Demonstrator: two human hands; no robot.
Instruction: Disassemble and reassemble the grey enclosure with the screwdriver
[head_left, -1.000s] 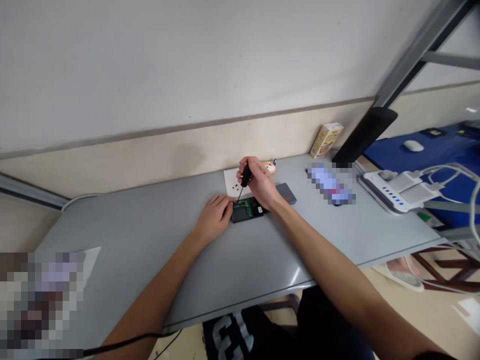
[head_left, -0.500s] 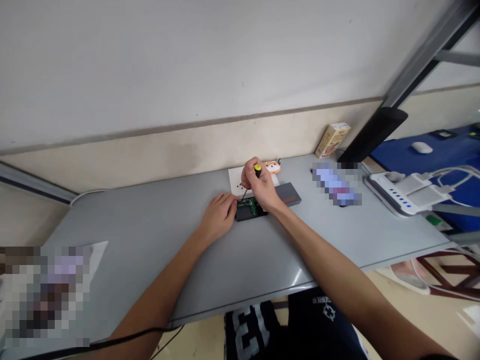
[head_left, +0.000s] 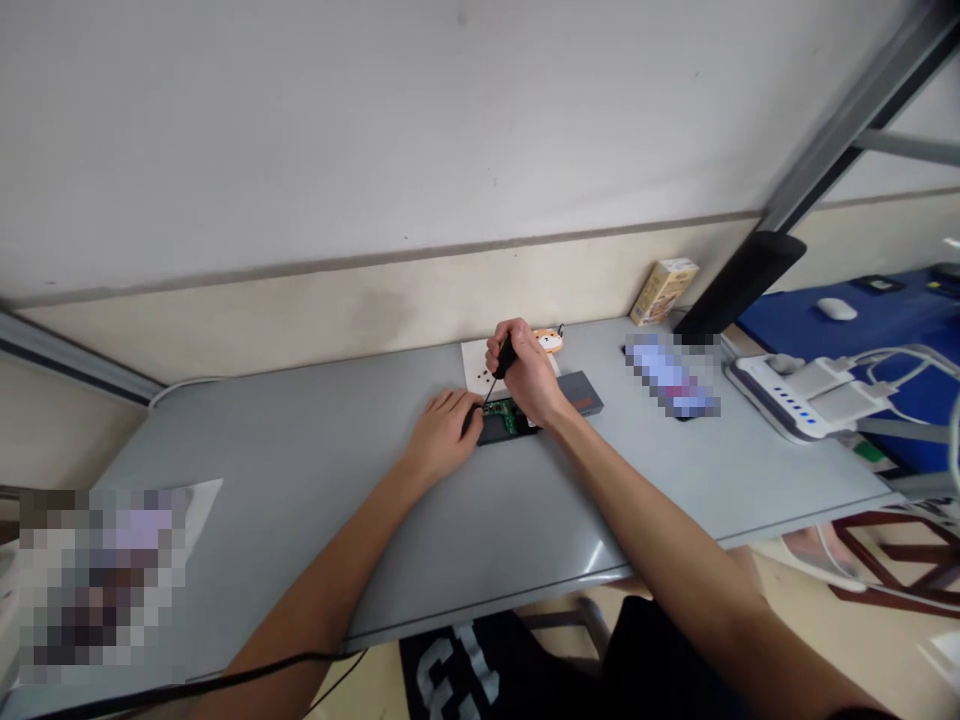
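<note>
Circuit-board case (head_left: pixel 493 430), one: flat on the table, long axis running left to right, right end angled slightly away from the person; green board exposed.

Screwdriver (head_left: pixel 505 357), one: long axis slanting, handle up and right, shaft pointing down-left to the board's left part.

Hands, two. Left hand (head_left: pixel 446 432): at the case's left end, fingers together, thumb near; whether it grips or only steadies cannot be told. Right hand (head_left: pixel 529 378): above the case's right part, closed around the screwdriver handle.

Grey box (head_left: pixel 582 392), one: just right of the case. White sheet (head_left: pixel 474 360), one: directly behind the case, bearing small dark pieces, too small to count surely. Orange-and-white item (head_left: pixel 550 341), one: behind the case, to its right.

Farther right of the case: pixelated phone-like item (head_left: pixel 666 378), one; carton (head_left: pixel 664 291), one, upright and farther back; power strip (head_left: pixel 786 402), one, with white plugs and cables.

Surface: grey table (head_left: pixel 315 480), smooth, reflecting light in front of the case. Room: wall (head_left: pixel 375 130) behind the case, grey above, cream below.
</note>
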